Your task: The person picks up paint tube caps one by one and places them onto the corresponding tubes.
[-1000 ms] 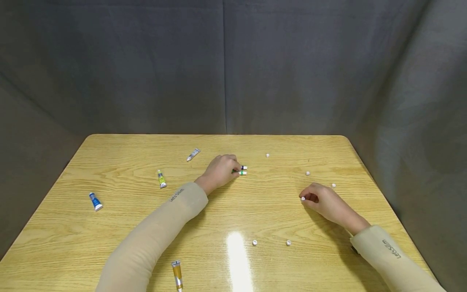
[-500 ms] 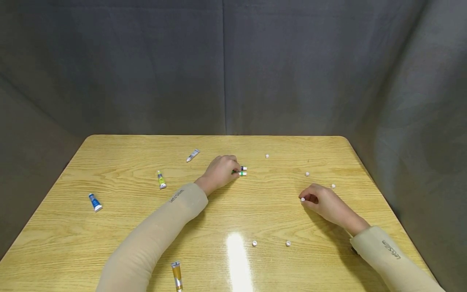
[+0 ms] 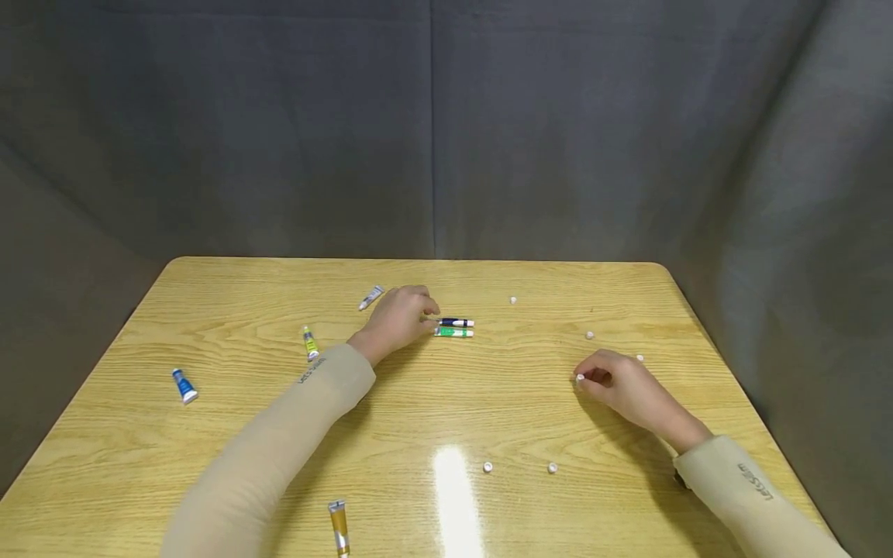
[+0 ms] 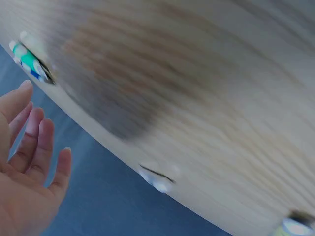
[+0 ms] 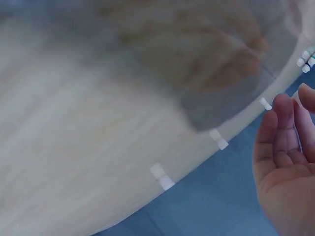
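Note:
In the head view my left hand (image 3: 401, 318) is just left of two small paint tubes lying side by side, a dark blue one (image 3: 456, 322) and a green one (image 3: 453, 332), white caps to the right. Its fingers are relaxed, and the left wrist view shows thumb and fingers apart with nothing between them. On the right, my right hand (image 3: 624, 387) pinches a small white cap (image 3: 580, 378) between thumb and fingertips, low over the table. A silver-white tube (image 3: 372, 297) lies just behind the left hand, and a yellow tube (image 3: 310, 343) beside the left sleeve.
A blue tube (image 3: 184, 386) lies far left, and a gold tube (image 3: 339, 527) near the front. Loose white caps are scattered on the wooden table (image 3: 391, 480): one at the back (image 3: 512, 300), two by the right hand, two toward the front. Grey curtains (image 3: 446, 139) surround the table.
My left hand has let go of the green and dark blue tubes and drawn back to the left, so more of both shows. The right hand stays in place with the cap.

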`<state>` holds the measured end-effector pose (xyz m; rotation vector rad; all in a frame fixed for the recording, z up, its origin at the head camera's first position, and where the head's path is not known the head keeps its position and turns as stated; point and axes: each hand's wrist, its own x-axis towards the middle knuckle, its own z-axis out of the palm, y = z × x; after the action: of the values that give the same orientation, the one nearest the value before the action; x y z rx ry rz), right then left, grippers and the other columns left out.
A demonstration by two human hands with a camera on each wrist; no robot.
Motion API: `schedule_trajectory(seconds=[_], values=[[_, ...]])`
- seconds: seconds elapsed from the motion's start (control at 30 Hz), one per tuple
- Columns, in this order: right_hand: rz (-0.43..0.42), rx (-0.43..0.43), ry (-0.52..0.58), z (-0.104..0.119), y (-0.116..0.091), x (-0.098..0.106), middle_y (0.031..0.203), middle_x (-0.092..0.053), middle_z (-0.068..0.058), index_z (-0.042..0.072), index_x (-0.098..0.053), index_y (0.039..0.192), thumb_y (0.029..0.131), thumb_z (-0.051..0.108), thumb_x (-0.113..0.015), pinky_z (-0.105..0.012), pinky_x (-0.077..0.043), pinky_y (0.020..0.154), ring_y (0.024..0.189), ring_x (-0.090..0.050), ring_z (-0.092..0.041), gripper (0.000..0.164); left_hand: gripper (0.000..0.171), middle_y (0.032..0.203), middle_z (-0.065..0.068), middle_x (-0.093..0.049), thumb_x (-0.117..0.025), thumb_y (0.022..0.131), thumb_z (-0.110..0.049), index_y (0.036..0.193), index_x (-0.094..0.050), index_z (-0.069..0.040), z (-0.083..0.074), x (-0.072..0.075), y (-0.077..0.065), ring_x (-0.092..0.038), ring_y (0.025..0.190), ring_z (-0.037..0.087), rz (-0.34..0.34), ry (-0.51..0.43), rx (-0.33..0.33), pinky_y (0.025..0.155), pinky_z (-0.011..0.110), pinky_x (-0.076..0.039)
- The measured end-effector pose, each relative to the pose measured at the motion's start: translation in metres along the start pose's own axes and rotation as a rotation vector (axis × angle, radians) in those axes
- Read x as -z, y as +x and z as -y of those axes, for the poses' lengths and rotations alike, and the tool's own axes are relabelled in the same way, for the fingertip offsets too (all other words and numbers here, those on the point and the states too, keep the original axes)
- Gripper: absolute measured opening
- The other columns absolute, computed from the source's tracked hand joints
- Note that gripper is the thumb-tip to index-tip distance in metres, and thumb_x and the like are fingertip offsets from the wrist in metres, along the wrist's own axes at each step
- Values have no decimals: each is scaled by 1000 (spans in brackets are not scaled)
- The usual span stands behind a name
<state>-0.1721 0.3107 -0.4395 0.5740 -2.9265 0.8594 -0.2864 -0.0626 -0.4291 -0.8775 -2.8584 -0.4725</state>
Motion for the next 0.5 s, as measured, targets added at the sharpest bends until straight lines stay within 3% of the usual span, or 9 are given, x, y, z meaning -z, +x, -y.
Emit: schedule_trajectory(seconds=[0.2, 0.5], values=[[-50, 39, -29, 7, 4, 6, 88, -72, 1, 6, -75, 99, 91, 2, -74, -28, -56, 72, 78, -63, -4, 9, 22, 105, 6, -73, -79, 92, -18, 112, -79, -9, 18, 14, -9, -71, 95, 22, -38, 36, 39, 91, 41, -57], [-65, 22, -19, 14, 8, 8, 91, -76, -2, 6, -75, 102, 92, 1, -71, -36, -58, 76, 80, -66, -6, 12, 21, 104, 8, -72, -78, 93, -18, 112, -79, -9, 39, 27, -18, -70, 95, 25, -58, 65, 129, 93, 44, -56]])
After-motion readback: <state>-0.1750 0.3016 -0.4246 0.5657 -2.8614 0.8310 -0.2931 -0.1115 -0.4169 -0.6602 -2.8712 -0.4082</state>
